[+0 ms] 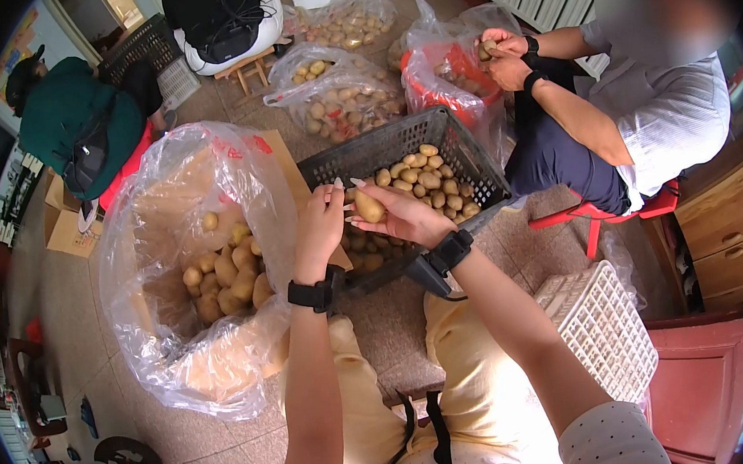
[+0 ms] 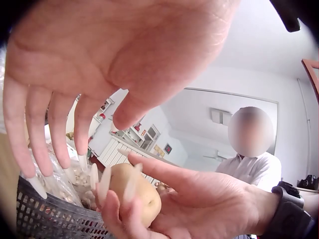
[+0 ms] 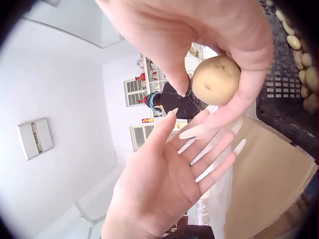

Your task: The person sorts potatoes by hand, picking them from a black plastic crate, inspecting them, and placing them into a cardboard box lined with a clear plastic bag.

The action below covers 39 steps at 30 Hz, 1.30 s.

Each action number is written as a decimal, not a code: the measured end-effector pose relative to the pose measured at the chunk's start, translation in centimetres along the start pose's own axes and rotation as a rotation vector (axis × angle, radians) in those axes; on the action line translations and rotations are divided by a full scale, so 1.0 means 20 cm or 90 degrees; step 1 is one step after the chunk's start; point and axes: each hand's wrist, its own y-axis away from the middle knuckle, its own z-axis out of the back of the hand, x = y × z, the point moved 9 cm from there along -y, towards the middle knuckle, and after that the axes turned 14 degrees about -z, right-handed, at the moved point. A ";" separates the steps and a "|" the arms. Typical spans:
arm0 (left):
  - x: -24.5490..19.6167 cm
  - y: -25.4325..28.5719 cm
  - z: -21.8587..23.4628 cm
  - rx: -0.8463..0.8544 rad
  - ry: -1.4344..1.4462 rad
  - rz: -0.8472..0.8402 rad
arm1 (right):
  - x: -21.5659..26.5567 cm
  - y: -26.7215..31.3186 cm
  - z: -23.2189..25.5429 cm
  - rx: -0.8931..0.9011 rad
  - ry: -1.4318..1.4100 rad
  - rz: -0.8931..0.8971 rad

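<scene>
A smooth, pale yellow potato [image 1: 369, 206] lies in my right hand [image 1: 413, 220], whose fingers curl round it. The right wrist view shows the same potato [image 3: 216, 82] from its end, with small dark dents in its skin. My left hand [image 1: 321, 230] is close beside it, palm showing and fingers loosely extended, as in the left wrist view, where the left hand [image 2: 119, 50] holds nothing. Both hands are over a black plastic crate [image 1: 351, 155] with many small potatoes [image 1: 429, 177] in it.
Left of the crate stands a cardboard box lined with clear plastic [image 1: 130, 282], with larger potatoes [image 1: 231, 277] inside. A white plastic basket [image 1: 600, 331] is at the right. Ahead are bags of potatoes [image 1: 351, 109] and a red tub [image 1: 415, 80], beside a seated person [image 1: 674, 118].
</scene>
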 end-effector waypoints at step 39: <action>-0.08 -0.02 -0.12 0.105 0.121 -0.096 | 0.01 0.01 -0.07 0.017 0.162 0.027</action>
